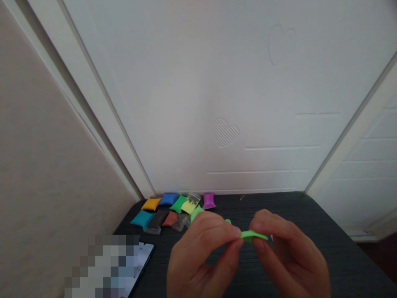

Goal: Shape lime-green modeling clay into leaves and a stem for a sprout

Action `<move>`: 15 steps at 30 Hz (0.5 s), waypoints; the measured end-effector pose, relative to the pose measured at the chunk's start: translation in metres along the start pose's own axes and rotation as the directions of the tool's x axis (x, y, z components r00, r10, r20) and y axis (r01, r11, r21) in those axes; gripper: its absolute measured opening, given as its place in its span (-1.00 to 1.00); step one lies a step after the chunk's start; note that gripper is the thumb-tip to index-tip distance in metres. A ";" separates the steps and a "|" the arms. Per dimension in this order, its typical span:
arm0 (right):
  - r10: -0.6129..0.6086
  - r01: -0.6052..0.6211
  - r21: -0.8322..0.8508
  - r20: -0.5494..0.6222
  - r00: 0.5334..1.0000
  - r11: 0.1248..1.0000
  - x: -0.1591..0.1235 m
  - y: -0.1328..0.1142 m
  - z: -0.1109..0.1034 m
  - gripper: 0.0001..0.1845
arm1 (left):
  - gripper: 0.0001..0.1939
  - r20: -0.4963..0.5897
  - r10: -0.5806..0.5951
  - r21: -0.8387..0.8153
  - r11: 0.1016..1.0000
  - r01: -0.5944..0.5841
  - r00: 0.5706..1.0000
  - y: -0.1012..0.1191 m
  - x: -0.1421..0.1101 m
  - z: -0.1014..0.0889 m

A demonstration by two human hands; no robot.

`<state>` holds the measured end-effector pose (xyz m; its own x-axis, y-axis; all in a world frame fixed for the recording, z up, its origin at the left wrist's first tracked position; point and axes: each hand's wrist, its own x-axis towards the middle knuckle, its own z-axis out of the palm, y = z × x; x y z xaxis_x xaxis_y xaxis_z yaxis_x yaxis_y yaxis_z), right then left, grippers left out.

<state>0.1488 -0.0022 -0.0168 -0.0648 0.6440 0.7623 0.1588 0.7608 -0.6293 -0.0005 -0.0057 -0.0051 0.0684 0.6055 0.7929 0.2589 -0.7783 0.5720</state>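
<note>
A thin, flattened piece of bright green modelling clay [248, 235] is held up over the dark table. My left hand [204, 252] pinches its left end between thumb and forefinger. The fingertips of my right hand [288, 252] grip the same piece from above and below, and its thin right end sticks out past them. Just behind my left fingers shows a small green lump [228, 221]. A light green packet [196, 212] is partly covered by my left hand. Beside my right fingers peeks a tiny pink bit, mostly hidden.
Small clay packets, among them a yellow-orange one [151, 204], a blue one [169, 199], a teal one [142, 219] and a purple one [209, 200], lie along the back left of the black table [338, 252]. A screen device [144, 254], partly pixelated, is at front left. Behind stands a white panel [186, 82].
</note>
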 end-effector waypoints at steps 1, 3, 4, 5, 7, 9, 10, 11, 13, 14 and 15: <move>0.000 0.000 0.000 -0.002 1.000 1.000 0.000 0.000 0.000 -0.66 | -0.75 0.008 0.005 -0.003 1.000 -0.005 1.000 0.000 0.000 0.000; -0.008 0.008 0.002 0.004 1.000 1.000 0.000 -0.001 0.000 -0.67 | -0.74 0.019 0.017 -0.012 1.000 -0.017 1.000 0.000 0.001 0.000; -0.007 0.007 0.008 0.008 1.000 1.000 0.000 -0.002 0.001 -0.66 | -0.74 0.024 0.019 -0.015 1.000 -0.019 1.000 0.000 0.002 0.000; -0.009 0.009 0.015 0.008 1.000 1.000 0.000 -0.003 0.001 -0.66 | -0.73 0.027 0.019 -0.015 1.000 -0.019 0.999 0.000 0.003 0.000; -0.024 0.024 0.026 0.001 1.000 0.999 0.001 -0.004 0.001 -0.64 | -0.74 0.022 -0.014 -0.023 1.000 0.015 1.000 0.000 0.003 0.001; -0.026 0.027 0.035 -0.006 1.000 0.999 0.001 -0.004 0.001 -0.63 | -0.74 0.024 -0.045 -0.031 0.998 0.045 0.999 -0.001 0.003 0.001; -0.037 0.037 0.037 -0.003 0.999 0.999 0.001 -0.004 0.001 -0.63 | -0.74 0.030 -0.042 -0.041 0.998 0.043 0.999 -0.001 0.002 0.002; -0.040 0.040 0.032 0.001 0.999 0.999 0.001 -0.004 0.001 -0.63 | -0.74 0.037 -0.036 -0.045 0.998 0.038 0.999 -0.001 0.002 0.002; -0.038 0.038 0.021 0.009 0.999 0.999 0.001 -0.003 0.001 -0.64 | -0.74 0.045 -0.028 -0.034 0.999 0.030 0.999 0.000 0.001 0.003; -0.041 0.041 0.011 0.011 0.999 0.999 0.001 -0.003 0.001 -0.65 | -0.74 0.039 -0.037 -0.024 0.999 0.038 0.999 0.000 0.000 0.003; -0.039 0.039 -0.001 0.011 0.999 0.999 0.001 -0.002 0.001 -0.66 | -0.74 0.029 -0.050 -0.015 0.999 0.051 0.998 0.001 -0.001 0.003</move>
<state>0.1479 -0.0033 -0.0151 -0.0818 0.6147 0.7845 0.1576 0.7852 -0.5988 0.0026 -0.0063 -0.0056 0.0835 0.6485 0.7567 0.2474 -0.7490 0.6146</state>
